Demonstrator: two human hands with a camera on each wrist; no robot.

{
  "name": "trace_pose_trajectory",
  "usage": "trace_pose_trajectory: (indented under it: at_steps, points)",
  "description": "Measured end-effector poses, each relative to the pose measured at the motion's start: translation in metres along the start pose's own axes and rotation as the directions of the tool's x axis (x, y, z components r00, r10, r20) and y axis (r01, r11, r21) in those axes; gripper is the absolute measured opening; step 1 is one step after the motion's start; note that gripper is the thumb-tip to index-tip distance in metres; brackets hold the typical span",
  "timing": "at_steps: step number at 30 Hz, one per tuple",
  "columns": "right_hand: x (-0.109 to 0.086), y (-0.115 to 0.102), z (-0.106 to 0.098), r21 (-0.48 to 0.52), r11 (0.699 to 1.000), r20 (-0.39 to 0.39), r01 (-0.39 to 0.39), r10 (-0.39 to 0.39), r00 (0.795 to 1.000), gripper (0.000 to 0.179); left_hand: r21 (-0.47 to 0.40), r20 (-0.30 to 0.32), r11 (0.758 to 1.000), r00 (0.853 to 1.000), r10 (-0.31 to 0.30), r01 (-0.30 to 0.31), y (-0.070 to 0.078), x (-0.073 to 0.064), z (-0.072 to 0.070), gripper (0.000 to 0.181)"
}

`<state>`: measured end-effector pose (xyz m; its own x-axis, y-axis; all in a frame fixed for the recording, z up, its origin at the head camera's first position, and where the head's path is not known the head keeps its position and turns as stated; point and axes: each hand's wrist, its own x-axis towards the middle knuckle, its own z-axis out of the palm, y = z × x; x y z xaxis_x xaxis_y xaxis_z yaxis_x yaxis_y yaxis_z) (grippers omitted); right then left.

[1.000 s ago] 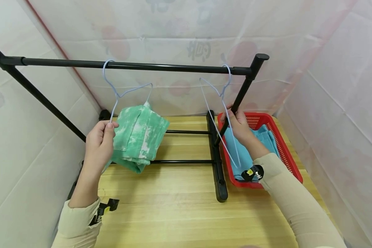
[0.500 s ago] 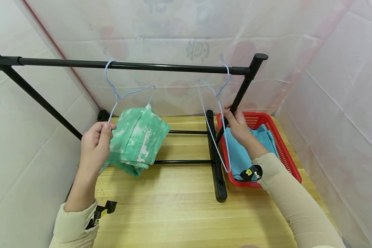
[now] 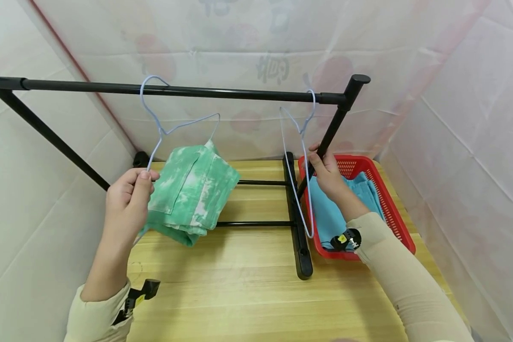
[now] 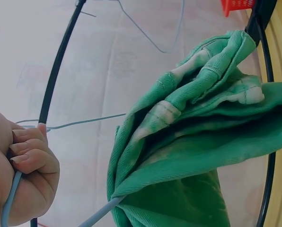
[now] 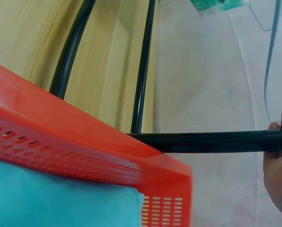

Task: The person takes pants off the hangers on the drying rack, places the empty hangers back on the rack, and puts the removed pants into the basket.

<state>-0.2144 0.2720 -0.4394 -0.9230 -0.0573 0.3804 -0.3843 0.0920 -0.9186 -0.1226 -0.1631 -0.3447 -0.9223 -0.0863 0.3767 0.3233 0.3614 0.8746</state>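
My left hand [image 3: 128,197] pinches one side of a light-blue wire hanger [image 3: 154,114], whose hook loops over the black rail [image 3: 222,91]. Folded over that hanger's lower bar is a green tie-dye garment [image 3: 192,190], with thick seams [image 4: 167,113] showing in the left wrist view; its exact kind is unclear. My right hand [image 3: 329,175] grips the rack's slanted black upright [image 3: 335,126], fingers curled round it. Just left of this hand a second wire hanger [image 3: 303,142] hangs bare from the rail's right end.
A red plastic basket [image 3: 395,218] stands at the right behind the rack's foot [image 3: 303,256], holding folded blue cloth [image 3: 329,213]. Two thin black crossbars [image 3: 256,223] run low across the wooden table [image 3: 222,285]. White sheeting [image 3: 466,118] encloses the back and sides.
My left hand has shifted slightly left along with its hanger, whose hook now stands higher over the rail. The bare hanger has swung a little; my right hand keeps its grip.
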Motion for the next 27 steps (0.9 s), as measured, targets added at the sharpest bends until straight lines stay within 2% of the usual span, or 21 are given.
trace_pose_trajectory:
  at_steps: [7,14,17,24,27]
  points:
    - [0.001,0.006,0.003,0.03,0.999,-0.007,0.014,-0.014,1.0,0.018,-0.049,-0.008,0.999,1.0,0.01,-0.011,0.007,-0.005,-0.005,0.026]
    - [-0.003,-0.019,0.008,-0.029,0.999,0.005,-0.02,0.02,1.0,0.016,-0.16,-0.019,0.987,1.0,0.017,-0.02,0.014,-0.014,-0.007,0.024]
    - [-0.004,-0.021,0.008,-0.063,0.997,0.003,-0.045,0.045,0.999,0.02,-0.189,-0.013,0.982,1.0,0.027,-0.029,0.016,-0.018,-0.009,0.024]
    - [-0.008,-0.021,0.0,-0.083,0.99,0.011,-0.111,0.113,0.994,0.032,-0.172,0.009,0.984,0.999,0.043,-0.041,0.016,-0.032,-0.013,0.021]
    - [-0.013,-0.018,-0.008,-0.152,0.975,-0.013,-0.159,0.159,0.987,0.041,-0.158,0.017,0.986,0.999,0.047,-0.043,0.016,-0.037,-0.013,0.02]
